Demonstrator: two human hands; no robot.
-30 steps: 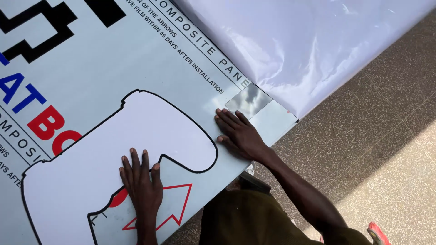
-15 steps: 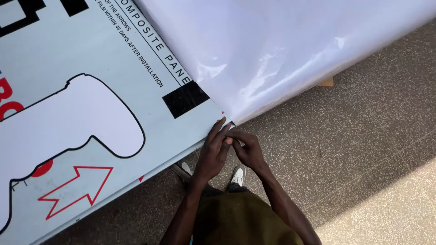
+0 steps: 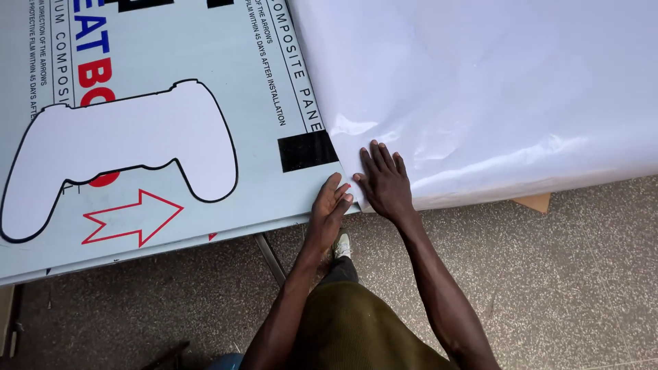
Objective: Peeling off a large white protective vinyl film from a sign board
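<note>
A large pale grey composite panel (image 3: 205, 89) with printed film lies flat, its near edge running across the view. A white game-controller shape (image 3: 123, 147) with a black outline is stuck on it, above a red arrow outline (image 3: 133, 216). A glossy white film sheet (image 3: 480, 89) covers the panel's right part. My left hand (image 3: 330, 205) grips the panel's near edge with fingers curled over it, beside a black square (image 3: 306, 151). My right hand (image 3: 384, 179) lies flat, fingers spread, pressing the white film's lower left corner.
Below the panel is a speckled grey floor (image 3: 562, 274). A thin metal leg (image 3: 271, 257) shows under the panel edge. A brown board corner (image 3: 536, 202) pokes out beneath the white film. My olive-clad leg and shoe (image 3: 341, 247) are near the edge.
Both hands moved from the controller shape and panel corner to the film's corner, pinched there together, and now the right one is spread flat on the film. The view shifted right.
</note>
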